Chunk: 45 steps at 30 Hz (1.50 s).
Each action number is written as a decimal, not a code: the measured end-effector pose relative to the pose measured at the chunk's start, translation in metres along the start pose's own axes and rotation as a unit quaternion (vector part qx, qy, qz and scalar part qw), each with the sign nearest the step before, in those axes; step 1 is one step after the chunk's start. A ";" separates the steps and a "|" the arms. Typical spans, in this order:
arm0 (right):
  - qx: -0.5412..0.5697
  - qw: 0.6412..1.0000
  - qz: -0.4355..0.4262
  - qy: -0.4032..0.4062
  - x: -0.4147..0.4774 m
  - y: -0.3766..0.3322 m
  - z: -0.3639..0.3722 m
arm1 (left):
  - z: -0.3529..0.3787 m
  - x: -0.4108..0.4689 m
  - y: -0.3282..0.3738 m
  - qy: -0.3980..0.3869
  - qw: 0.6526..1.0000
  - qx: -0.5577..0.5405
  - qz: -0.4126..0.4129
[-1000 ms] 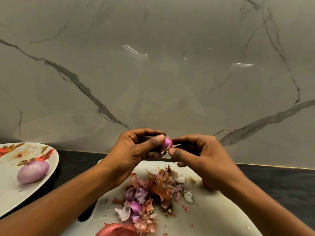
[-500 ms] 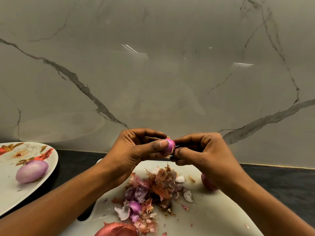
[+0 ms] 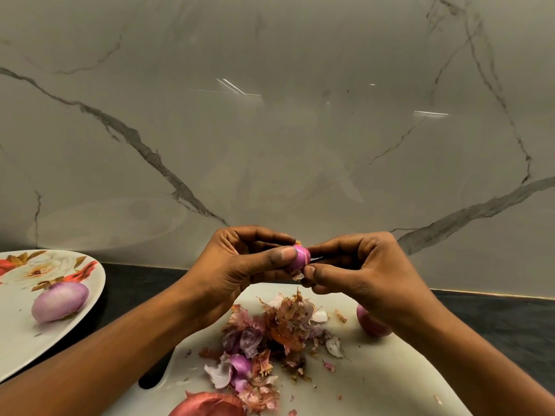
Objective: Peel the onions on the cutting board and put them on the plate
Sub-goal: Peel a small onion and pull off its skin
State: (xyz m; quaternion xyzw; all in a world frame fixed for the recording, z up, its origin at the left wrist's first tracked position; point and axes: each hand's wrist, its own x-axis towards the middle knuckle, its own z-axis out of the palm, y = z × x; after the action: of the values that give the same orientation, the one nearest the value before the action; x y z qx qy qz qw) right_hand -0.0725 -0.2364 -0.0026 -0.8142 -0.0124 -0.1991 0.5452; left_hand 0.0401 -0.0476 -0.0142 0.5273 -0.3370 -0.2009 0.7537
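The black table (image 3: 144, 280) carries a white plastic cutting board (image 3: 390, 370) in the middle and a round white plate with a red flower print (image 3: 18, 340) off to the left. One pale purple peeled onion (image 3: 60, 301) lies on the plate. Both forearms reach in from the bottom corners and meet above the far edge of the board.

The left hand (image 3: 237, 265) forms the carrying grip. It is closed round a small pink onion (image 3: 298, 259), with the thumb flat across the near face and the fingers curled behind. The right hand (image 3: 360, 271) comes in from the opposite side, with its thumb and forefinger narrowed to a pinch at the lower right edge of the small pink onion, where a scrap of skin hangs. The onion's long axis looks roughly upright, with a dry tuft at the top, though the fingers hide much of it.

The plate lies left of and below the held onion, on the left hand's side, so that hand seems best placed to carry it across.

Below the hands is a heap of papery brown and purple peels (image 3: 270, 334). A reddish unpeeled onion (image 3: 371, 324) sits half hidden by the right wrist, and another red-skinned onion (image 3: 207, 406) is at the bottom edge.
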 end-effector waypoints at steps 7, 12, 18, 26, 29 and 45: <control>-0.020 0.999 0.011 0.024 0.001 0.001 0.003 | -0.002 0.002 -0.003 0.020 1.000 0.006 0.009; -0.150 0.986 -0.054 0.047 -0.002 0.007 0.006 | -0.001 0.002 -0.008 0.045 0.996 0.077 0.030; -0.176 0.980 -0.079 0.053 -0.004 0.007 0.007 | 0.001 0.001 -0.008 0.041 0.994 0.090 0.035; -0.182 0.973 -0.078 0.115 0.001 0.007 0.002 | 0.001 0.000 -0.005 0.007 1.000 0.023 0.011; -0.178 0.973 -0.076 0.125 0.002 0.008 0.000 | 0.000 0.001 -0.006 -0.001 1.000 0.003 -0.001; -0.209 0.966 -0.133 0.070 -0.006 0.004 0.009 | 0.002 0.001 -0.008 0.038 0.994 0.093 0.046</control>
State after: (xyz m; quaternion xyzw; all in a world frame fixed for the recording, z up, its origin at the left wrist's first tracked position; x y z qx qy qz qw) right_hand -0.0745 -0.2288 -0.0115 -0.8852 -0.0409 -0.3246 0.3308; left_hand 0.0398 -0.0523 -0.0210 0.5865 -0.3489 -0.1134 0.7221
